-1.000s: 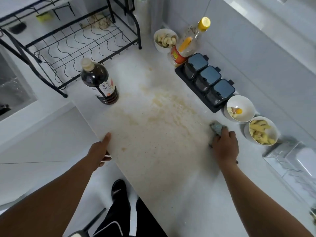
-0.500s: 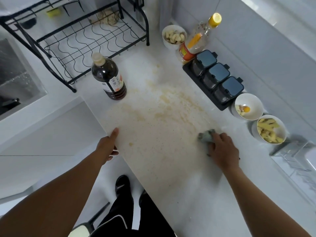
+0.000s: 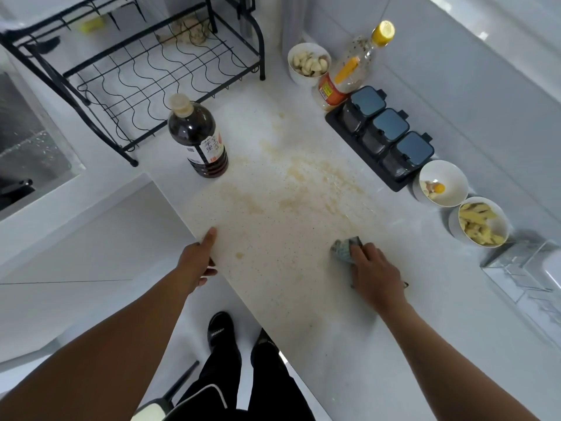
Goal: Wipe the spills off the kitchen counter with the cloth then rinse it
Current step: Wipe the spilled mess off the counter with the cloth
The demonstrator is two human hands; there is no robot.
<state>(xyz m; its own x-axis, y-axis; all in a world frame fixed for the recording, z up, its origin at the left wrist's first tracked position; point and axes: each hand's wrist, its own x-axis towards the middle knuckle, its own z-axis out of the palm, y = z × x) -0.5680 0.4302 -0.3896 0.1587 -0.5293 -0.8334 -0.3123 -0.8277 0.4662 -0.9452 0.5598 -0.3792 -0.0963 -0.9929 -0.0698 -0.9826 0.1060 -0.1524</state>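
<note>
A white speckled counter [image 3: 303, 299] carries a wide yellowish-brown spill [image 3: 291, 189] across its middle. My right hand [image 3: 375, 273] presses a small grey-green cloth [image 3: 344, 249] flat on the counter at the spill's near right edge; most of the cloth is under my fingers. My left hand [image 3: 197, 261] grips the counter's front edge, thumb on top, fingers curled below. A small separate drop [image 3: 239, 255] lies just right of that thumb.
A dark sauce bottle [image 3: 198, 141] stands at the spill's far left. Behind it is a black wire rack [image 3: 145, 74]. Along the wall are a garlic bowl [image 3: 308, 63], a yellow-capped bottle [image 3: 353, 66], a black spice-box set [image 3: 384, 136] and two bowls [image 3: 443, 183] [image 3: 479, 221]. The sink [image 3: 27, 147] is far left.
My right hand has slid the cloth leftward and toward me, away from the bowls, into the spill. My left hand has stayed on the counter edge.
</note>
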